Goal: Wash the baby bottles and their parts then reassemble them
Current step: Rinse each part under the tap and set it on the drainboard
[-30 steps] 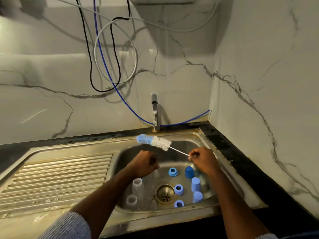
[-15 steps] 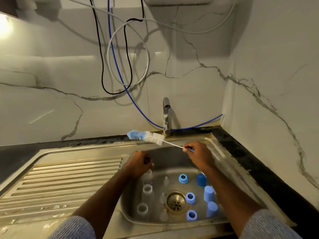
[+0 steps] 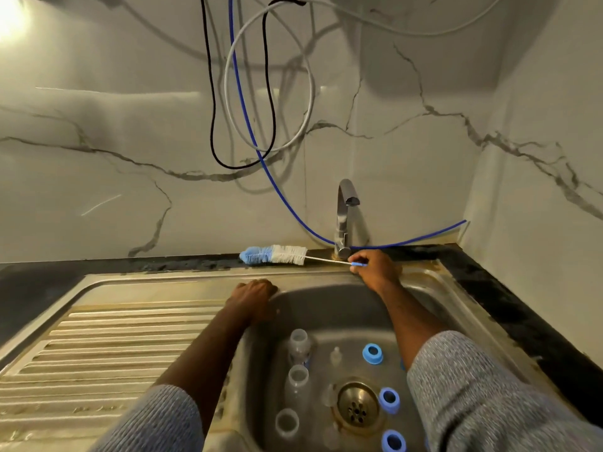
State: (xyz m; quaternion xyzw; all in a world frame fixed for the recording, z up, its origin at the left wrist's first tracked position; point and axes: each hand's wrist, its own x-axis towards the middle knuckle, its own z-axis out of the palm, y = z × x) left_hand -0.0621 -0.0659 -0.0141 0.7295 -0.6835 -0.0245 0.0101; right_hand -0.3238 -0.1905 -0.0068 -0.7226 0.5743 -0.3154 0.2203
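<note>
Three clear baby bottles (image 3: 298, 345) stand in the left part of the steel sink basin (image 3: 339, 308). Blue collar rings (image 3: 372, 353) and small clear teats (image 3: 335, 355) lie around the drain (image 3: 357, 406). My right hand (image 3: 375, 269) pinches the thin handle of the bottle brush (image 3: 274, 255). The brush's blue-and-white head lies on the back ledge, left of the tap (image 3: 344, 220). My left hand (image 3: 253, 296) rests on the basin's back-left rim with curled fingers and holds nothing. My right sleeve hides part of the basin's right side.
A ribbed steel drainboard (image 3: 114, 347) stretches to the left of the basin. Black, blue and grey cables (image 3: 241, 93) hang down the marble wall behind. A dark counter strip (image 3: 509, 308) runs along the right, against the side wall.
My right hand has carried the brush from above the basin back to the rear ledge by the tap. My left hand has left the bottles and moved up to the basin rim.
</note>
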